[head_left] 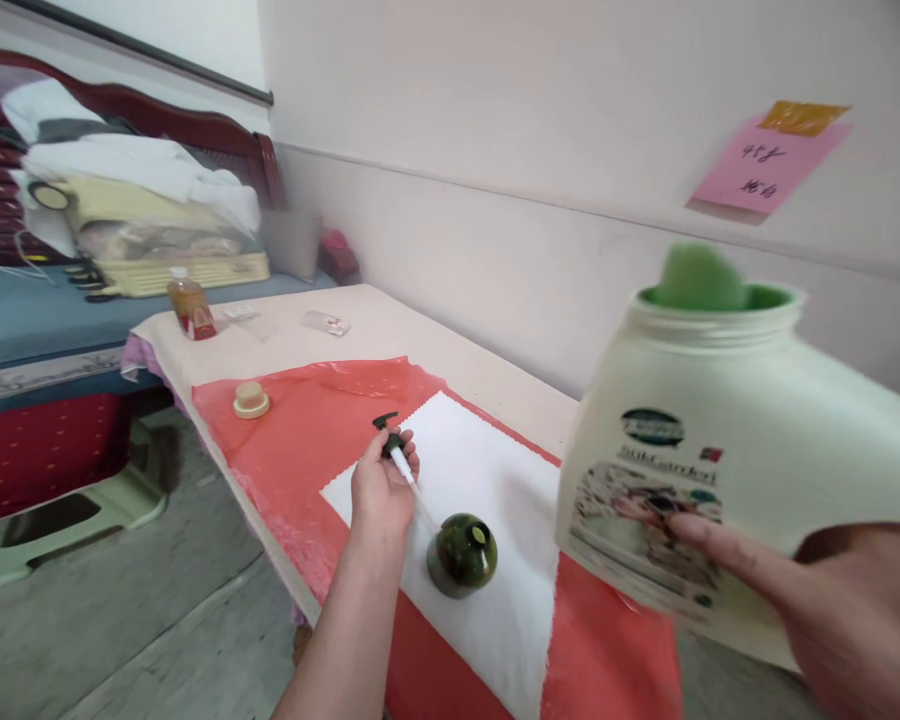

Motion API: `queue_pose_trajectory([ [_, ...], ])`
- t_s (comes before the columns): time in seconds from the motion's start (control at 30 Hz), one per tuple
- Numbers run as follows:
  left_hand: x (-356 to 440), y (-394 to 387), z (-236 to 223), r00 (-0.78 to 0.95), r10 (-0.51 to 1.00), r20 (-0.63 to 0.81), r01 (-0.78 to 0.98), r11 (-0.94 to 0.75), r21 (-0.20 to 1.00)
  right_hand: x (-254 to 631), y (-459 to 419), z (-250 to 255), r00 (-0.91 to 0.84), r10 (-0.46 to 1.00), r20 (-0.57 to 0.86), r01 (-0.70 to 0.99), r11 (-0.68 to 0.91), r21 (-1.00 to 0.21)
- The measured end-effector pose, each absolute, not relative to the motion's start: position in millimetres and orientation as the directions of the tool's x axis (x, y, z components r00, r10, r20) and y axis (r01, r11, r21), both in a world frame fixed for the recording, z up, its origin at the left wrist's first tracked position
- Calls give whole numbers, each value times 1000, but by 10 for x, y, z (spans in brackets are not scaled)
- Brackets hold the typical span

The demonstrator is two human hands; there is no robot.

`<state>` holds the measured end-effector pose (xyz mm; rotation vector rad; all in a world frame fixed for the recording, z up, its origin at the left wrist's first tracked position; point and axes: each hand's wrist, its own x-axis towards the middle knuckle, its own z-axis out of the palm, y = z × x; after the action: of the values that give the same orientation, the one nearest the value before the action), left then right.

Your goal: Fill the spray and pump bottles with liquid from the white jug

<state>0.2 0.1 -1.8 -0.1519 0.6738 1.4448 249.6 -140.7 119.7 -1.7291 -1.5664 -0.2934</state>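
My left hand [379, 490] is closed around a black pump head [387, 432] whose white tube [406, 472] slants down toward a dark green bottle [462, 553]. That bottle stands open-topped on a white cloth [487, 470]. Close to the camera, my right hand [817, 590] grips a large white detergent jug [709, 455] with a green neck and a printed label. The jug is raised and tilted, to the right of the green bottle.
The white cloth lies on a red plastic sheet [300, 420] over a beige table [420, 335]. A cream-coloured cap [251, 400] sits on the sheet; a small amber bottle [190, 305] stands farther back. A pink note [769, 162] hangs on the wall. Bedding is piled at the far left.
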Motion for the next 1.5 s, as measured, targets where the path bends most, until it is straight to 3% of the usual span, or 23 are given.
queue_pose_trajectory([
  [0.03,-6,-2,-16,-26,861,-508,-942,149,301,2357,-1328,1214,403,718,567,832,-29,-554],
  [0.1,-19,-6,-16,-35,864,-502,-941,142,309,2113,-1130,1159,536,739,408,582,27,-813],
  [0.23,-25,-7,-33,-47,873,-485,-939,127,321,1960,-651,648,525,790,317,298,178,-938],
  [0.43,23,30,-42,-47,864,-501,-932,143,334,2157,-174,-390,583,760,288,291,136,-947],
  [0.57,64,51,-43,-48,863,-503,-921,156,356,2221,-133,-700,610,734,299,357,82,-930],
  [0.73,109,53,-59,-45,867,-496,-907,173,384,2162,-565,-871,490,814,310,460,60,-886],
  [0.87,190,10,-52,-49,876,-480,-893,176,413,2078,-1102,-1073,338,918,208,472,26,-881],
  [1.03,367,-113,-51,-99,948,-303,-818,96,567,1981,-1312,-1160,92,992,87,480,33,-877],
  [1.3,542,-213,-54,-126,992,-24,-664,-66,745,1762,-1149,-1349,49,999,9,264,-4,-965],
  [1.5,633,-304,-66,-28,997,78,-527,-81,846,1695,-1093,-1316,168,983,74,317,18,-948],
])
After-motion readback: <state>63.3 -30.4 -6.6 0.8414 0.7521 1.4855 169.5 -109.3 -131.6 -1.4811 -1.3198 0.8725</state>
